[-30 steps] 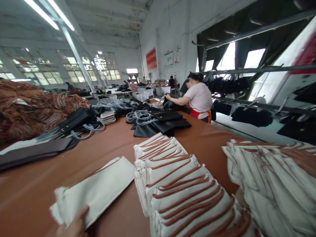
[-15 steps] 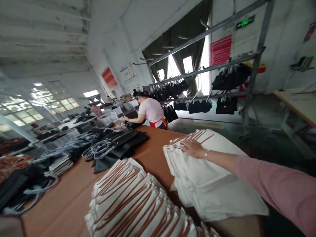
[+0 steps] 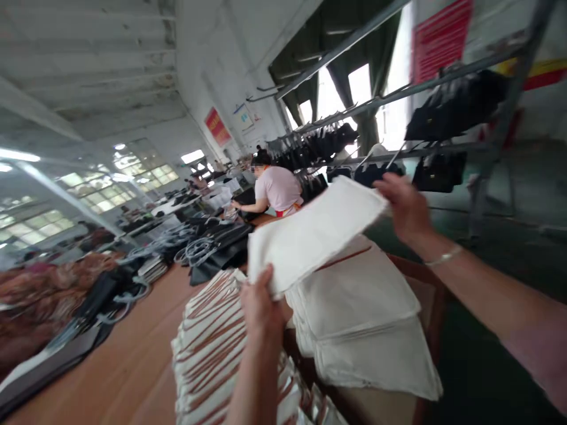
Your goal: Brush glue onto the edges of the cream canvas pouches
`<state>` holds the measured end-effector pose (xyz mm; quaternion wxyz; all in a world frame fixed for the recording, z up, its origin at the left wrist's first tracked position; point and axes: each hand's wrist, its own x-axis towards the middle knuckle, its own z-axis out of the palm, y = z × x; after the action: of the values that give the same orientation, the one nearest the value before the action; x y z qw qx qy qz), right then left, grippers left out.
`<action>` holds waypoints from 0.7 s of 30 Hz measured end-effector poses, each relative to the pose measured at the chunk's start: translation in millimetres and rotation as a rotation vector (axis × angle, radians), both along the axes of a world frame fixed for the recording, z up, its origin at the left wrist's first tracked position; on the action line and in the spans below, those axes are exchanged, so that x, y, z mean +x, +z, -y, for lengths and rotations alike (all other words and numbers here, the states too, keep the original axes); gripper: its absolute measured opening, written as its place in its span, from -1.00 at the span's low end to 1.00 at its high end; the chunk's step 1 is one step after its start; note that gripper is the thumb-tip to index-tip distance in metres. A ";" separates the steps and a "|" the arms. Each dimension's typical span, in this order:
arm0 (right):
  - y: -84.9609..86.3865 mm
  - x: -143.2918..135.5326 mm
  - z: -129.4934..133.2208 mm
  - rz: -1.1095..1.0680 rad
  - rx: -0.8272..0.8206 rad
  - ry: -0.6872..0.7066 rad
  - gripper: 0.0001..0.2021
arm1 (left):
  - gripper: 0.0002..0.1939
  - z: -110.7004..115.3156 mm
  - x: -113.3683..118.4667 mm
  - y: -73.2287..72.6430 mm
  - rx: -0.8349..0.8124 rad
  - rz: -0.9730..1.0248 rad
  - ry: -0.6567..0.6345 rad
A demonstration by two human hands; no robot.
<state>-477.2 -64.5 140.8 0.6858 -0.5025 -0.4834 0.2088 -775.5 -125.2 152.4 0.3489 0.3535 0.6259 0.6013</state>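
Note:
A flat white cloth piece (image 3: pixel 314 236) with stitched-looking edges is stretched between my two hands, tilted up to the right. My left hand (image 3: pixel 262 304) grips its lower left corner, thumb on top. At the upper right corner, my right hand (image 3: pixel 407 206) pinches the edge with bent fingers. Below the held piece lies a stack of similar white cloth pieces (image 3: pixel 358 295), one showing a brown strip. A long row of overlapping white pieces with brown edging (image 3: pixel 208 336) lies to the left, partly hidden behind my left forearm.
Black bags with grey handles (image 3: pixel 217 242) lie on the brown-covered table (image 3: pixel 146 348). Brown material (image 3: pixel 57 289) is heaped at far left. Ahead, a co-worker (image 3: pixel 279 186) bends over the table. A metal rack (image 3: pixel 482 159) with hanging black bags stands at right.
My right hand has risen from the right-hand stack and now holds up a white cloth piece. My left hand has come into view, gripping its other end. The view has shifted right.

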 end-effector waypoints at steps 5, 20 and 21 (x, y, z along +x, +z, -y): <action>-58.0 8.2 20.1 0.650 0.212 0.203 -0.57 | -0.55 12.7 82.3 -116.3 -0.134 -0.137 0.056; -124.9 -52.6 112.6 0.599 -0.150 0.667 -0.44 | 0.17 348.1 -163.5 -164.8 -0.739 -0.760 0.556; -136.0 -70.1 146.7 0.506 -0.256 0.836 -0.43 | 0.21 374.4 -178.9 -184.3 -0.816 -0.611 0.573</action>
<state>-547.3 -211.3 4.8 0.3377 -0.3807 -0.7650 0.3947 -954.4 -499.6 -31.8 0.0841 0.1645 0.9498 0.2526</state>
